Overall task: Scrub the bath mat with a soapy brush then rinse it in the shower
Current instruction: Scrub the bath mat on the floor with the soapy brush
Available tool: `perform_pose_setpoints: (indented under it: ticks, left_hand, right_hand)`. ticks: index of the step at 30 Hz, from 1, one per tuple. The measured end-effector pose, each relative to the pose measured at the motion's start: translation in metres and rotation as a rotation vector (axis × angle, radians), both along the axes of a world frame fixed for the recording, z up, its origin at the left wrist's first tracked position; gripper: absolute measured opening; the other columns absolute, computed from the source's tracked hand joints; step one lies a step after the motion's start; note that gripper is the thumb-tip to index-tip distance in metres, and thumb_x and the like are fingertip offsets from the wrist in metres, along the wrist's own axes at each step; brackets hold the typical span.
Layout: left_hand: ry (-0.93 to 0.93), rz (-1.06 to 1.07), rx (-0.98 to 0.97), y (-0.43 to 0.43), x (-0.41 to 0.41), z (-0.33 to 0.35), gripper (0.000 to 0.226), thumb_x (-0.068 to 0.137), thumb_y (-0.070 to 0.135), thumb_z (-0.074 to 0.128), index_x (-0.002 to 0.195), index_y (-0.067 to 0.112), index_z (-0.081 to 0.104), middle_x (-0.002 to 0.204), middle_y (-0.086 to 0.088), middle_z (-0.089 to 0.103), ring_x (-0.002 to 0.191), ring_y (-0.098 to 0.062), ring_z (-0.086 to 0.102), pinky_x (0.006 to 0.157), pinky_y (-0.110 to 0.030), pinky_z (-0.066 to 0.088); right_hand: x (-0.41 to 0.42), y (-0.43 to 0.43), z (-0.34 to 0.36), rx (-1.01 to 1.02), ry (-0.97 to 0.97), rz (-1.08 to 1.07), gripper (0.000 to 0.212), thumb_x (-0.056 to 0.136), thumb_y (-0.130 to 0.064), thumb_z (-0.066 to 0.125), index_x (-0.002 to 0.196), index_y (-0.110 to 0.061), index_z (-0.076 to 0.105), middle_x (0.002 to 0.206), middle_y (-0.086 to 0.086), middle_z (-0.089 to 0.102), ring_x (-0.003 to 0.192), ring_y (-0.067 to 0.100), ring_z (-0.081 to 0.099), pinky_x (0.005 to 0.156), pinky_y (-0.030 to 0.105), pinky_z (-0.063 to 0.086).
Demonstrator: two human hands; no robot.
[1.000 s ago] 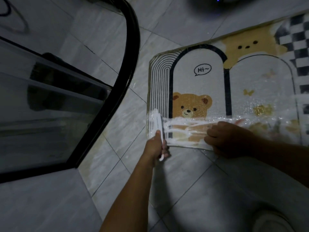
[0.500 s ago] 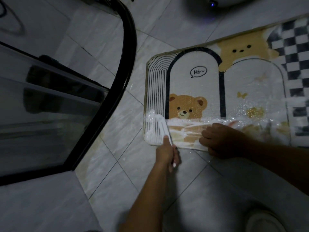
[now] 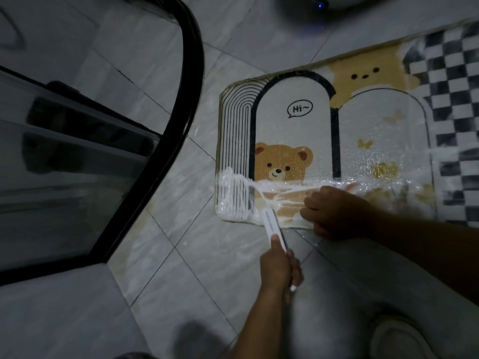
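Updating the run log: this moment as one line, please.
stage: scrubbing | left hand: grips brush | brush: on foamy near edge of bath mat | right hand: rests on bath mat | rinse: not yet

The floor (image 3: 207, 257) is laid in pale grey marbled tiles with thin dark grout lines that run slantwise. Well to the left of the left hand (image 3: 280, 268) stands a shower enclosure: its curved black frame (image 3: 185, 112) sweeps from far beyond the hands down to the near left, and the glass panel (image 3: 67, 164) inside it shows dim, dark reflections. A pale kerb (image 3: 51, 322) lies on the near side of the frame, with yellowish staining on the tiles beside it. Far beyond the right hand (image 3: 334, 211), a pale rounded object (image 3: 298, 11) carries a small blue light (image 3: 319, 5). The light is dim.
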State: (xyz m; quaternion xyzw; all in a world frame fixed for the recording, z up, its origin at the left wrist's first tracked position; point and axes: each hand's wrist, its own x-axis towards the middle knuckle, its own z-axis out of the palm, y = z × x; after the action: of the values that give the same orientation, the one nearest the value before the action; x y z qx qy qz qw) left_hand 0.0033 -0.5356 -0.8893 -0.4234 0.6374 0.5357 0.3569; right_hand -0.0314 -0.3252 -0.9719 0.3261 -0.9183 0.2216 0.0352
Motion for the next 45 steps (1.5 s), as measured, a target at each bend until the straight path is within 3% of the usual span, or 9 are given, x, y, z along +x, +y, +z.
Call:
perform_pose_setpoints:
  ticks: [6,9,13,20,25,30,35,43,45]
  left_hand:
    - [0.100,-0.079,-0.120,0.028,-0.077,-0.005,0.056,0.107,0.055,0.036,0.080,0.009,0.054,0.050,-0.004,0.043,0.035,-0.018,0.037,0.038,-0.022,0.033]
    - [0.058,-0.139,-0.152,0.024,-0.037,-0.001,0.058,0.106,0.055,0.037,0.080,0.008,0.057,0.052,-0.005,0.049,0.039,-0.018,0.044,0.043,-0.025,0.040]
    - [-0.003,-0.152,-0.127,0.024,-0.001,0.011,0.058,0.107,0.054,0.036,0.078,0.008,0.057,0.055,-0.007,0.050,0.037,-0.017,0.042,0.038,-0.022,0.032]
    - [0.048,-0.181,-0.151,0.032,-0.037,-0.003,0.061,0.106,0.056,0.037,0.092,0.003,0.064,0.063,-0.009,0.058,0.043,-0.017,0.050,0.041,-0.022,0.037]
    - [0.019,-0.117,-0.088,0.009,-0.003,0.000,0.061,0.105,0.058,0.038,0.073,0.010,0.057,0.054,-0.008,0.050,0.037,-0.019,0.041,0.041,-0.023,0.031]
    - [0.079,-0.086,-0.146,0.013,-0.060,-0.011,0.060,0.103,0.062,0.037,0.072,0.013,0.052,0.053,-0.006,0.049,0.036,-0.019,0.038,0.041,-0.024,0.033]
    - [0.028,-0.034,-0.081,-0.008,-0.007,0.002,0.061,0.103,0.061,0.039,0.066,0.015,0.051,0.052,-0.004,0.044,0.037,-0.018,0.035,0.041,-0.025,0.027]
    - [0.072,-0.045,-0.116,-0.007,-0.119,0.005,0.047,0.106,0.050,0.044,0.109,0.006,0.060,0.062,0.003,0.050,0.042,-0.007,0.041,0.033,-0.020,0.032]
    - [0.025,-0.080,-0.112,-0.015,-0.100,0.009,0.050,0.105,0.054,0.043,0.088,0.010,0.060,0.057,0.002,0.048,0.041,-0.010,0.040,0.035,-0.021,0.033]
  right_hand:
    - [-0.001,-0.002,0.001,0.037,-0.042,-0.001,0.012,0.086,-0.030,0.058,0.086,-0.018,0.054,0.077,0.003,0.050,0.066,0.018,0.043,0.065,0.031,0.033]
    - [0.001,-0.002,0.002,0.043,-0.033,0.006,0.014,0.085,-0.032,0.054,0.086,-0.018,0.053,0.076,0.004,0.050,0.067,0.016,0.037,0.065,0.031,0.032]
    - [-0.003,-0.002,0.002,0.079,-0.046,-0.002,0.015,0.084,-0.033,0.060,0.085,-0.019,0.055,0.076,0.002,0.051,0.069,0.013,0.031,0.066,0.030,0.031]
    - [-0.001,-0.002,0.002,0.114,-0.077,0.004,0.022,0.084,-0.038,0.064,0.090,-0.018,0.058,0.081,0.005,0.055,0.068,0.018,0.046,0.068,0.031,0.032]
    - [-0.004,0.001,0.001,0.136,-0.085,-0.013,0.017,0.085,-0.034,0.060,0.087,-0.018,0.057,0.078,0.004,0.054,0.067,0.018,0.046,0.066,0.031,0.033]
    - [-0.003,-0.004,0.011,0.121,-0.085,-0.024,0.018,0.084,-0.033,0.061,0.089,-0.016,0.058,0.078,0.005,0.054,0.069,0.015,0.034,0.067,0.031,0.032]
    - [0.002,-0.004,0.009,0.191,-0.107,-0.033,0.017,0.083,-0.033,0.061,0.091,-0.019,0.057,0.082,0.003,0.054,0.070,0.016,0.038,0.067,0.032,0.032]
    - [0.000,-0.005,0.008,0.159,-0.090,-0.035,0.020,0.082,-0.034,0.067,0.090,-0.019,0.058,0.081,0.004,0.053,0.069,0.018,0.046,0.065,0.033,0.040]
    - [-0.001,-0.005,0.011,0.147,-0.093,-0.035,0.021,0.081,-0.035,0.069,0.090,-0.019,0.059,0.081,0.003,0.054,0.069,0.018,0.046,0.065,0.033,0.041]
